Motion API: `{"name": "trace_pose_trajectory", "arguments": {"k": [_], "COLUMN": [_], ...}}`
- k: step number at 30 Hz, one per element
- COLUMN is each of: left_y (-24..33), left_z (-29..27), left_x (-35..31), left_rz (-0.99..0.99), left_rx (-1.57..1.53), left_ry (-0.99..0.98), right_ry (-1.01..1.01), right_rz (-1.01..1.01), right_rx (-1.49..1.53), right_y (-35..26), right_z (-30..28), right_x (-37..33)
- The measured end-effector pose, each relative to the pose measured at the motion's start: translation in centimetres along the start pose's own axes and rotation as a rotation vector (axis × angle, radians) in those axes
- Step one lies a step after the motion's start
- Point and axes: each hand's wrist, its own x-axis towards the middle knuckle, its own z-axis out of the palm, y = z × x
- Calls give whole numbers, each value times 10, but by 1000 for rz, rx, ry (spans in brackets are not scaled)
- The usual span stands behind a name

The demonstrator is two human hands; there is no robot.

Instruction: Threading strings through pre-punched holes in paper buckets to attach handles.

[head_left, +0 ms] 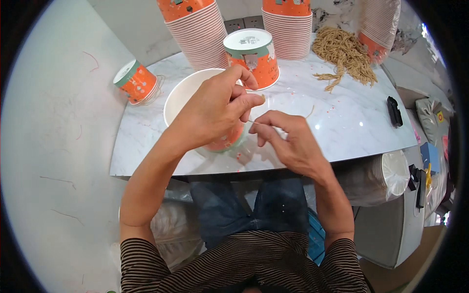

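Both hands are raised over the near half of the marble-patterned table. My left hand (215, 105) is closed in a pinch, with a bit of tan cord (263, 99) poking out at its fingertips. A thin strand runs from there to my right hand (290, 141), whose thumb and index finger are pinched on it. Beneath my left hand stands an open paper bucket (180, 100), white inside and orange outside, partly hidden by the hand and forearm. Just beyond it, an orange and green bucket (254, 66) rests upside down, base up.
Two tall stacks of paper buckets (198, 34) (287, 34) line the back. A heap of tan cords (342, 53) lies at the back right, beside a plastic-wrapped cup stack (378, 29). A smaller orange cup (137, 83) sits at far left, a black object (394, 112) at right.
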Motion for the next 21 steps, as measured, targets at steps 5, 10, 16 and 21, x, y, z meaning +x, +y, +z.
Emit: {"name": "trace_pose_trajectory", "arguments": {"k": [5, 10, 16, 21], "left_y": [4, 5, 10, 17], "left_z": [-7, -12, -4, -9], "left_x": [4, 0, 4, 6], "left_rz": [55, 137, 40, 35], "left_rx": [263, 393, 454, 545], "left_ry": [-72, -122, -47, -114], "right_ry": [24, 69, 50, -20], "right_rz": [7, -8, 5, -26], "right_rx": [-34, 7, 95, 124], "right_y": [-29, -26, -19, -16], "right_z": [-31, -35, -37, -44], "right_x": [1, 22, 14, 13]}}
